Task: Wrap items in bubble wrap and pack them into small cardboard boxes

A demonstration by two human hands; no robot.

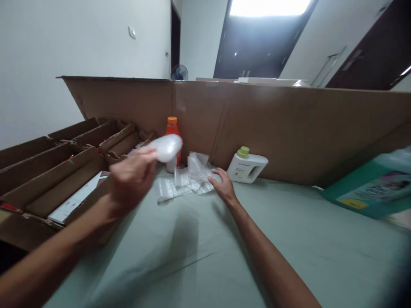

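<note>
Jug (246,166) right of wrap (186,182), before cardboard wall (289,128).

white jug (246,167) label too small to read, teal pack (372,188) print blurred, nothing legible

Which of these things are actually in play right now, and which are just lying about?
In play:
left hand holding a white wrapped item
right hand on the bubble wrap pile

Lying about:
orange bottle
white jug
teal package
divided cardboard box
</note>
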